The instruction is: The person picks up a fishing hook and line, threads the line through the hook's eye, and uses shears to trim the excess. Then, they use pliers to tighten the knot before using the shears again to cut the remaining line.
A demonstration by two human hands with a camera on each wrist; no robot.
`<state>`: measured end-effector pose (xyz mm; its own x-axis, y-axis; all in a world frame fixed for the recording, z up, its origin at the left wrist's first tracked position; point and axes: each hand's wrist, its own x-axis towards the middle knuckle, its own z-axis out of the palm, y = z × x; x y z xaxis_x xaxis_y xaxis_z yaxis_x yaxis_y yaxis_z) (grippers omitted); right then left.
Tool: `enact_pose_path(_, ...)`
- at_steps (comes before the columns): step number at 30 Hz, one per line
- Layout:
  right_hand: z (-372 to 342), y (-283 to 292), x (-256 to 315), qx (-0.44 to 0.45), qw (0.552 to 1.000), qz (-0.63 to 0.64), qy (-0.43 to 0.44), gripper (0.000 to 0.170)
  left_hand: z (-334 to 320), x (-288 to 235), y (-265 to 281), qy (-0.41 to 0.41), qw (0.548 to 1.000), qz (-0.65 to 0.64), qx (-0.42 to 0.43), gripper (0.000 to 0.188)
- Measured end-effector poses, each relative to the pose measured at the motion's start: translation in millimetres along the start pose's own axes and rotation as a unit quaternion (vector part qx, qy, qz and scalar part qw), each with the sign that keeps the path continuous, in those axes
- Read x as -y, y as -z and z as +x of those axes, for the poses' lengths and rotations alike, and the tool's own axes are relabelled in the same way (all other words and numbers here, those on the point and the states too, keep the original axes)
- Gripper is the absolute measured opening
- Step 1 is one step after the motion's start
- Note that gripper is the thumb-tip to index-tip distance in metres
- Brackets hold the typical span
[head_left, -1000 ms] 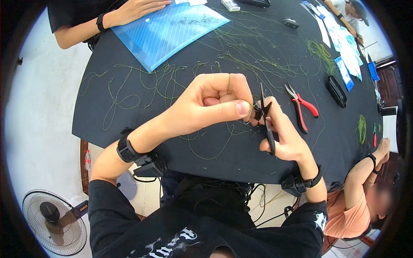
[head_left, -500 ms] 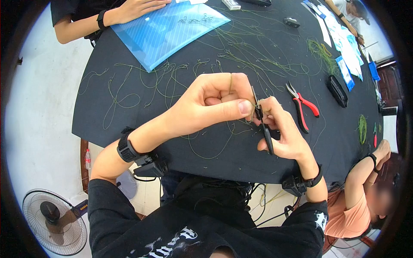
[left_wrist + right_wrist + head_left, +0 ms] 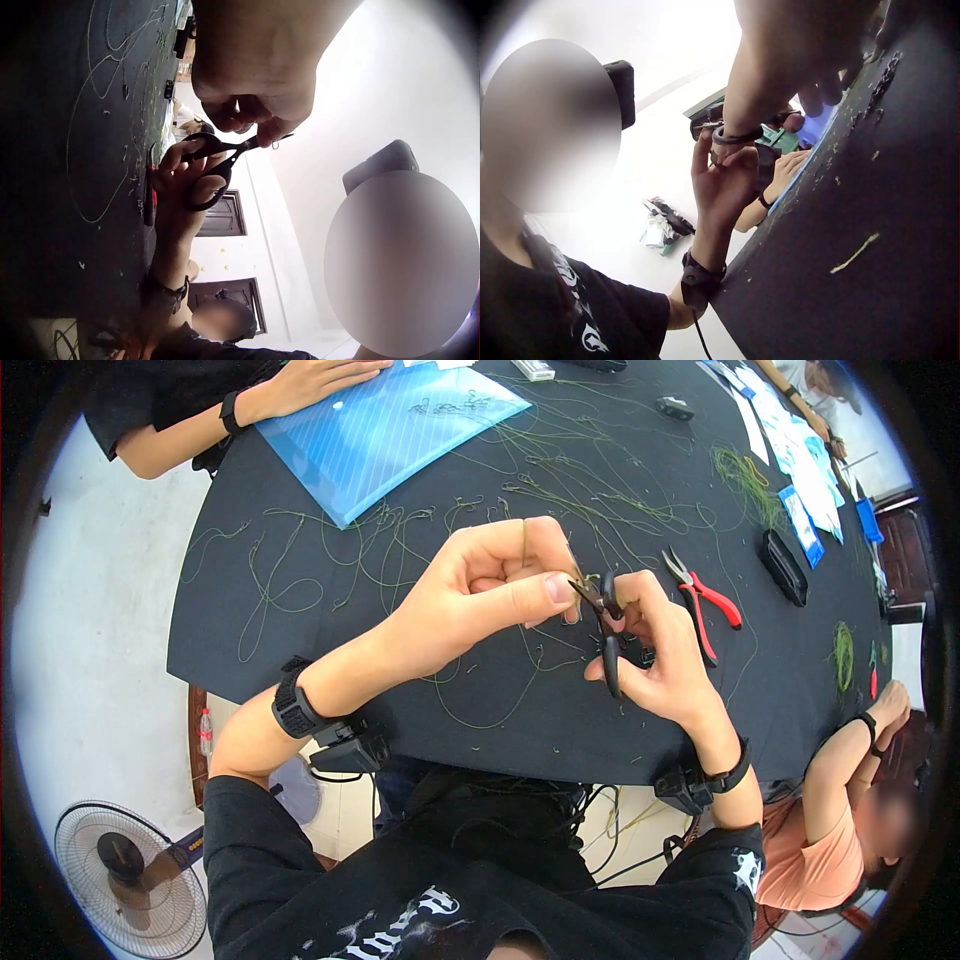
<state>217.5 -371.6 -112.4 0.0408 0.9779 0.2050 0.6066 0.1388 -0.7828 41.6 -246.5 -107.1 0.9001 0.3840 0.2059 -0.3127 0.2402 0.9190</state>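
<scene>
My left hand [image 3: 480, 585] pinches a green fishing line [image 3: 525, 545] between thumb and curled index finger; the line runs across the index finger. A small metal hook [image 3: 276, 145] shows by those fingertips in the left wrist view. My right hand [image 3: 665, 655] grips black-handled scissors [image 3: 611, 660], with fingers at the handle loops. The scissors' blades [image 3: 251, 145] stand apart and point at the left fingertips, overlapping the thumb tip in the head view. Part of the line is hidden inside the left hand.
Red-handled pliers [image 3: 705, 600] lie right of my right hand. Tangled green lines with hooks [image 3: 600, 500] spread over the black table [image 3: 400, 710]. A blue folder [image 3: 370, 450] lies at the far left under another person's hand [image 3: 325, 385]. A black case [image 3: 783, 568] sits at the right.
The scissors first stood upright beside the left fingertips, then narrowed; now they tilt left toward the thumb tip with blades apart. The left hand has shifted slightly up and left.
</scene>
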Motion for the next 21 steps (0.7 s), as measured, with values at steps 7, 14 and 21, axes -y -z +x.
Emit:
enact_pose_path(7, 1.0, -2.0, 0.3, -0.03, 0.999, -0.01, -0.008, 0.039, 2.3, 1.7, -0.9, 0.004, 1.0, -0.029, -0.006, 0.015)
enact_pose_path(14, 1.8, 0.9, 5.3, -0.027, 0.999, -0.037, -0.022, 0.036, 3.2, 4.3, -3.2, 0.021, 0.996, -0.079, -0.022, 0.014)
enact_pose_path(21, 1.6, 1.6, 5.1, -0.047, 0.999, -0.011, -0.011, 0.031, 3.0, 5.0, 0.3, 0.027, 0.989, -0.148, -0.017, 0.012)
